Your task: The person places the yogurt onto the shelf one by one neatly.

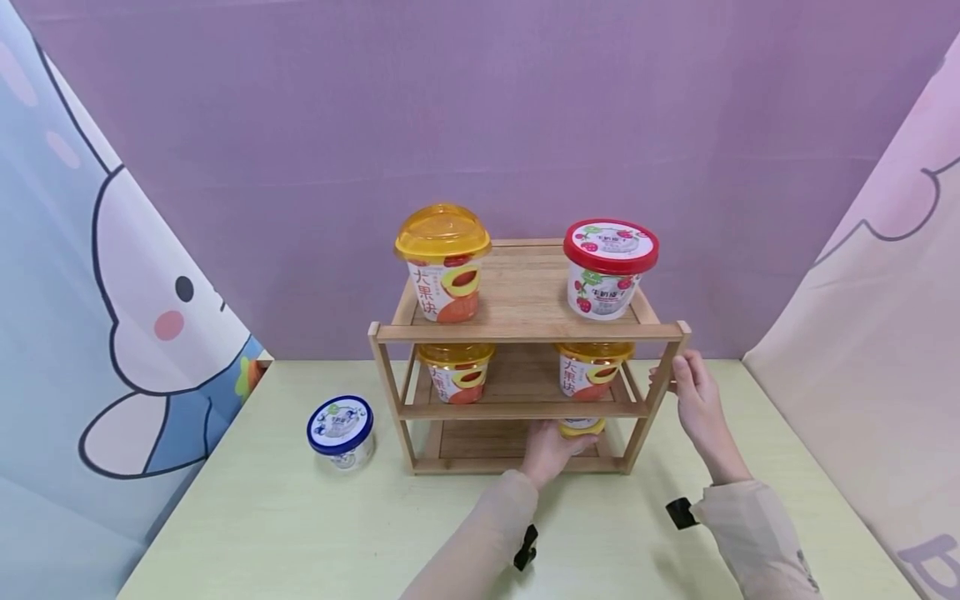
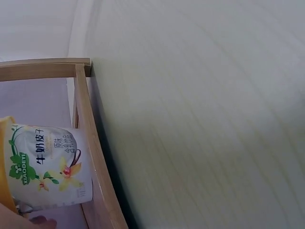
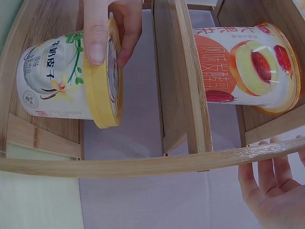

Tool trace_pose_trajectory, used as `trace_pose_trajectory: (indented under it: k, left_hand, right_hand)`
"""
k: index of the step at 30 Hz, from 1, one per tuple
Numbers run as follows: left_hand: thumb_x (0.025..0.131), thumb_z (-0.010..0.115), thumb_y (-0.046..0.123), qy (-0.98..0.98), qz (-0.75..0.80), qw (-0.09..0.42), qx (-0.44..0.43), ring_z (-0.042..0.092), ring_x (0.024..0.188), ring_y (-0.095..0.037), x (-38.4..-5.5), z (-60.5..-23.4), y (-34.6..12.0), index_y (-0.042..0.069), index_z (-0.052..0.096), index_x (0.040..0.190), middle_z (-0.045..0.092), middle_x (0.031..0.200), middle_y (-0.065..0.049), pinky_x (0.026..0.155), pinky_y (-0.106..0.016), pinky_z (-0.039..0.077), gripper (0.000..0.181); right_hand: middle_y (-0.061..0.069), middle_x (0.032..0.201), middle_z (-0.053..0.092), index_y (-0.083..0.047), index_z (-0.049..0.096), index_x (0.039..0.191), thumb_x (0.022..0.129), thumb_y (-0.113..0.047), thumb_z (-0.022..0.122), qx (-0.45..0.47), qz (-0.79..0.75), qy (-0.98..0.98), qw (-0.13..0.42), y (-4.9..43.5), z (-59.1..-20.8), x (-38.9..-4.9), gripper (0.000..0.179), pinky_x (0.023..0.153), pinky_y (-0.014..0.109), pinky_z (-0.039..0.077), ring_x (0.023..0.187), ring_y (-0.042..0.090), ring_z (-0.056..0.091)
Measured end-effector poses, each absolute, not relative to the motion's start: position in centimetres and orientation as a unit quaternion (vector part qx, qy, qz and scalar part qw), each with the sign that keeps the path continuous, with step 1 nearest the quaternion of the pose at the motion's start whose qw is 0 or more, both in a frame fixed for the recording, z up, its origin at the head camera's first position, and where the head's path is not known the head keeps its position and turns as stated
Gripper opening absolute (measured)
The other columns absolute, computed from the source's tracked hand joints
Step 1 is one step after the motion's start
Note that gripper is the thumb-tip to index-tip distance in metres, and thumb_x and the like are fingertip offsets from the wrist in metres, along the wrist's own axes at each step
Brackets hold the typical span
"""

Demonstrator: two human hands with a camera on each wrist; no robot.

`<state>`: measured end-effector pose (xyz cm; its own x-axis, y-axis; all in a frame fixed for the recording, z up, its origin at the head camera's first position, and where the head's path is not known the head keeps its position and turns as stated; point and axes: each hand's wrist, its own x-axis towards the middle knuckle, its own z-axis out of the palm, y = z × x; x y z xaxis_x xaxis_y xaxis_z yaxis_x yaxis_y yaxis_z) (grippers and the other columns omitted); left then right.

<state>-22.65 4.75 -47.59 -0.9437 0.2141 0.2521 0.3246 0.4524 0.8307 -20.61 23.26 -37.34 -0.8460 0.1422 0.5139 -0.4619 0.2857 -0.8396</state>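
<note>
On the bottom level of a wooden rack (image 1: 525,333) my left hand (image 1: 547,454) holds a milk-dessert cup (image 1: 581,425) with a yellow lid by its lid. The cup's white side with vanilla flowers (image 2: 50,164) faces the left wrist camera. In the right wrist view, the left hand's (image 3: 114,28) thumb and fingers pinch the yellow rim. My right hand (image 1: 701,404) grips the rack's right side, fingers passing behind the wooden rail (image 3: 224,155).
The middle level bears two orange-lidded peach cups (image 1: 456,375). On top stand a domed peach cup (image 1: 444,267) and a red-lidded cup (image 1: 611,271). A blue-lidded cup (image 1: 342,429) sits on the table (image 1: 247,500), left of the rack. Behind hangs a purple cloth (image 1: 480,117).
</note>
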Motion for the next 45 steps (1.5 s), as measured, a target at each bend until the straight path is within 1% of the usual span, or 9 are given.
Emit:
trace_pose_trajectory:
  k: [4, 9, 11, 16, 21, 31, 34, 39, 45]
  left_hand:
    - [0.073, 0.072, 0.032, -0.853, -0.493, 0.067, -0.159, 0.043, 0.113, -0.018, -22.4, -47.5, 4.7, 0.017, 0.038, 0.130, 0.045, 0.122, 0.000, 0.095, -0.032, 0.036, 0.068]
    - [0.075, 0.068, 0.036, -0.858, -0.487, 0.073, -0.149, 0.039, 0.116, -0.020, -21.8, -47.3, 4.6, 0.018, 0.032, 0.133, 0.039, 0.126, -0.004, 0.096, -0.035, 0.034, 0.070]
    - [0.077, 0.067, 0.036, -0.861, -0.482, 0.071, -0.142, 0.038, 0.116, -0.023, -21.4, -47.1, 4.5, 0.017, 0.031, 0.134, 0.037, 0.126, -0.007, 0.096, -0.038, 0.033, 0.070]
    - [0.079, 0.064, 0.036, -0.868, -0.477, 0.065, -0.124, 0.041, 0.109, -0.026, -20.4, -46.7, 4.1, 0.014, 0.033, 0.131, 0.039, 0.118, -0.010, 0.091, -0.043, 0.037, 0.065]
    - [0.082, 0.058, 0.042, -0.875, -0.466, 0.051, -0.119, 0.044, 0.101, -0.025, -19.3, -46.1, 3.2, 0.010, 0.037, 0.125, 0.042, 0.110, -0.011, 0.085, -0.042, 0.039, 0.057]
    - [0.084, 0.059, 0.028, -0.885, -0.440, 0.033, -0.149, 0.039, 0.115, -0.030, -17.5, -45.1, 0.7, 0.005, 0.036, 0.128, 0.038, 0.125, -0.014, 0.094, -0.048, 0.034, 0.055]
    - [0.084, 0.058, 0.029, -0.887, -0.432, 0.015, -0.159, 0.039, 0.115, -0.031, -16.9, -44.7, -0.1, 0.004, 0.039, 0.127, 0.040, 0.124, -0.014, 0.092, -0.049, 0.035, 0.053]
    - [0.086, 0.056, 0.032, -0.892, -0.411, -0.020, -0.188, 0.043, 0.113, -0.029, -16.2, -43.8, -1.9, 0.006, 0.047, 0.122, 0.046, 0.121, -0.011, 0.091, -0.049, 0.036, 0.045]
    - [0.086, 0.055, 0.034, -0.904, -0.364, -0.045, -0.218, 0.047, 0.111, -0.027, -15.5, -42.8, -4.8, 0.011, 0.053, 0.117, 0.051, 0.119, -0.006, 0.090, -0.046, 0.038, 0.038]
  right_hand:
    - [-0.007, 0.079, 0.059, 0.002, 0.046, 0.098, 0.097, -0.018, 0.033, 0.109, 0.593, -0.756, 0.254, 23.3, -37.4, -20.7, 0.024, 0.067, 0.012, 0.045, 0.073, 0.001, 0.056]
    - [-0.008, 0.079, 0.059, -0.012, 0.050, 0.096, 0.096, -0.020, 0.033, 0.106, 0.599, -0.752, 0.254, 23.4, -37.5, -20.7, 0.018, 0.067, 0.012, 0.045, 0.073, 0.000, 0.056]
    - [-0.011, 0.079, 0.059, -0.011, 0.050, 0.097, 0.097, -0.021, 0.033, 0.104, 0.594, -0.757, 0.253, 23.4, -37.5, -20.7, 0.019, 0.068, 0.012, 0.045, 0.073, 0.000, 0.056]
    - [-0.017, 0.078, 0.056, -0.008, 0.048, 0.098, 0.097, -0.019, 0.032, 0.102, 0.582, -0.766, 0.253, 23.4, -37.5, -20.7, 0.020, 0.069, 0.011, 0.044, 0.074, -0.001, 0.056]
    - [-0.017, 0.078, 0.056, -0.005, 0.047, 0.099, 0.097, -0.014, 0.032, 0.101, 0.578, -0.769, 0.254, 23.4, -37.5, -20.7, 0.018, 0.069, 0.010, 0.044, 0.074, -0.002, 0.056]
    - [-0.017, 0.077, 0.057, 0.002, 0.045, 0.100, 0.097, -0.013, 0.032, 0.101, 0.578, -0.768, 0.256, 23.3, -37.5, -20.7, 0.021, 0.068, 0.011, 0.044, 0.073, -0.001, 0.056]
    - [-0.017, 0.077, 0.057, -0.002, 0.047, 0.099, 0.097, -0.016, 0.032, 0.103, 0.579, -0.768, 0.256, 23.3, -37.5, -20.7, 0.020, 0.068, 0.011, 0.044, 0.073, -0.001, 0.056]
    - [-0.018, 0.077, 0.056, -0.018, 0.048, 0.095, 0.097, -0.021, 0.032, 0.100, 0.583, -0.765, 0.254, 23.4, -37.5, -20.7, 0.016, 0.068, 0.011, 0.044, 0.073, -0.001, 0.056]
    - [-0.017, 0.076, 0.057, -0.020, 0.049, 0.094, 0.097, -0.020, 0.033, 0.095, 0.592, -0.760, 0.252, 23.2, -37.4, -20.6, 0.016, 0.068, 0.011, 0.044, 0.073, -0.001, 0.056]
